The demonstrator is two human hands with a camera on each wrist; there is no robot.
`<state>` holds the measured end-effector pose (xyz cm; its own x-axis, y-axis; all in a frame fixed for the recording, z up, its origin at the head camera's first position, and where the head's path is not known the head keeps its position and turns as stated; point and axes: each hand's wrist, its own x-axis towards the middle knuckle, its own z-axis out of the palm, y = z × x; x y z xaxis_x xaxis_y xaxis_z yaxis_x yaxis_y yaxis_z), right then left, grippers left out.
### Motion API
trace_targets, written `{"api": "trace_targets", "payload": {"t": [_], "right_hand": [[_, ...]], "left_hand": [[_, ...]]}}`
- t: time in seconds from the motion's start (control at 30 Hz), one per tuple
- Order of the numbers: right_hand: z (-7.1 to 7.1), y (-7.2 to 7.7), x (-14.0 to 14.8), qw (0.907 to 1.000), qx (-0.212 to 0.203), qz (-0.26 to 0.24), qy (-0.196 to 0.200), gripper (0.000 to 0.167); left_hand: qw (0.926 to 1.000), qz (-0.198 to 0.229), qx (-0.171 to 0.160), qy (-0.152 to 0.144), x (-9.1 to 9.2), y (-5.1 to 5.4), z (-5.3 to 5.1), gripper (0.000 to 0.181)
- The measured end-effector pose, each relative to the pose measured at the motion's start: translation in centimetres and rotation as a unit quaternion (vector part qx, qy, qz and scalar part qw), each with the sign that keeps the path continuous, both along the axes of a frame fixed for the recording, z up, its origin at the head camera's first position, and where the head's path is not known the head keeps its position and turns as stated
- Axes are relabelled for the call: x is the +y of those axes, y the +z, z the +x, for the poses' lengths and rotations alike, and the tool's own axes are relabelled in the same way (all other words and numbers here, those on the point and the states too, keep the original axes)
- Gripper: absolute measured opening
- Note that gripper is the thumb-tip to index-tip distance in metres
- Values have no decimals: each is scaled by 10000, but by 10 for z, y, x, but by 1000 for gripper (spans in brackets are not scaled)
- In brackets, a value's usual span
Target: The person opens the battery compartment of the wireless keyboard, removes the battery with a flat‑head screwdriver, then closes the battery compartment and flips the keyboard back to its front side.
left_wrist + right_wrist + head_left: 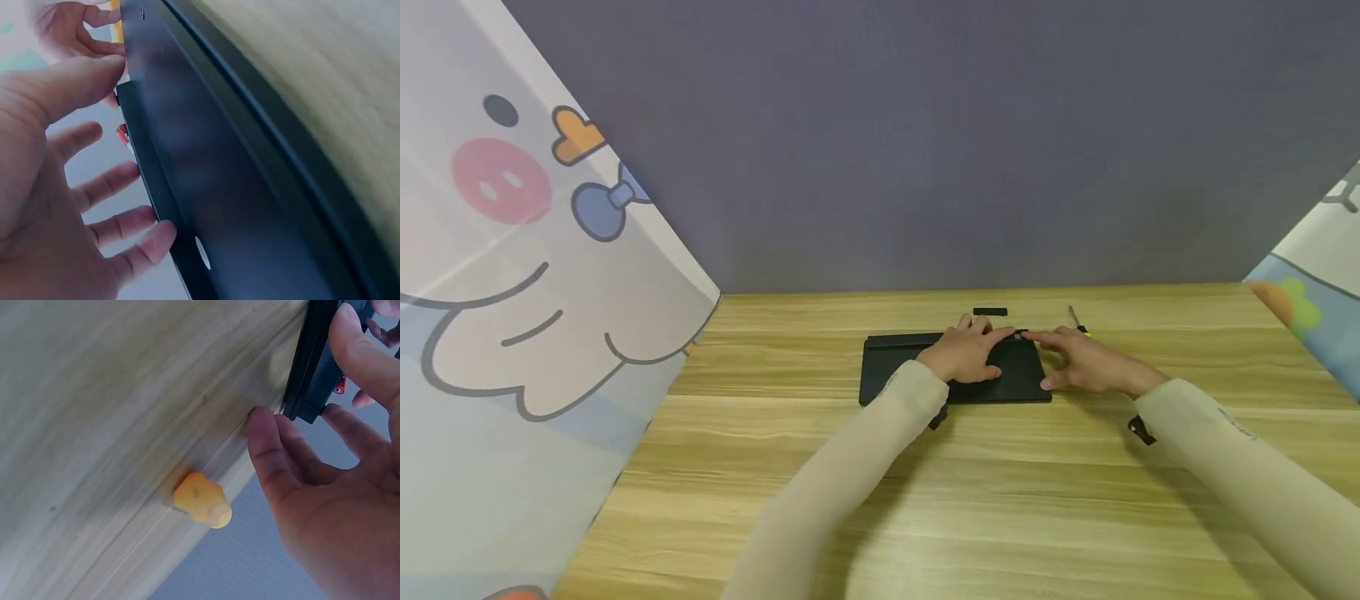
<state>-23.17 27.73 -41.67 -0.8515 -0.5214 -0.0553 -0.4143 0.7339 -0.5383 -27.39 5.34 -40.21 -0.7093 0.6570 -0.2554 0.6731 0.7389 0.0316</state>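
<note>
A flat black keyboard (887, 371) lies on the table with its plain underside up. In the left wrist view a red-ended battery (122, 134) shows beside its raised back edge. My left hand (962, 354) lies over the keyboard's right half, fingers spread, its index finger reaching the back edge near the right corner. From the other side, my right hand (1086, 360) touches that same corner with its index fingertip, thumb near the right side edge. Both index fingertips meet around a small opening at the back edge; its inside is hard to make out.
A small black strip (990, 312), perhaps a cover, lies behind the keyboard. Just beyond the right hand is a screwdriver (1072, 316); its yellow handle end (201, 499) shows in the right wrist view. A grey partition (925, 150) stands along the table's back edge.
</note>
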Motion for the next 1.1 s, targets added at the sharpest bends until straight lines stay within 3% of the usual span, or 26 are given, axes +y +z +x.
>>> {"api": "trace_targets", "payload": {"t": [0.3, 0.87, 1.1], "right_hand": [[0, 2, -2, 9998, -152, -67, -53, 80], [-2, -1, 1, 9999, -77, -87, -11, 82], [-2, 1, 1, 9999, -97, -67, -10, 81]], "left_hand": [[9991, -152, 390, 46, 5, -5, -1, 64], [9987, -5, 505, 75, 17, -6, -6, 43], [9974, 198, 698, -14, 18, -7, -7, 33]]}}
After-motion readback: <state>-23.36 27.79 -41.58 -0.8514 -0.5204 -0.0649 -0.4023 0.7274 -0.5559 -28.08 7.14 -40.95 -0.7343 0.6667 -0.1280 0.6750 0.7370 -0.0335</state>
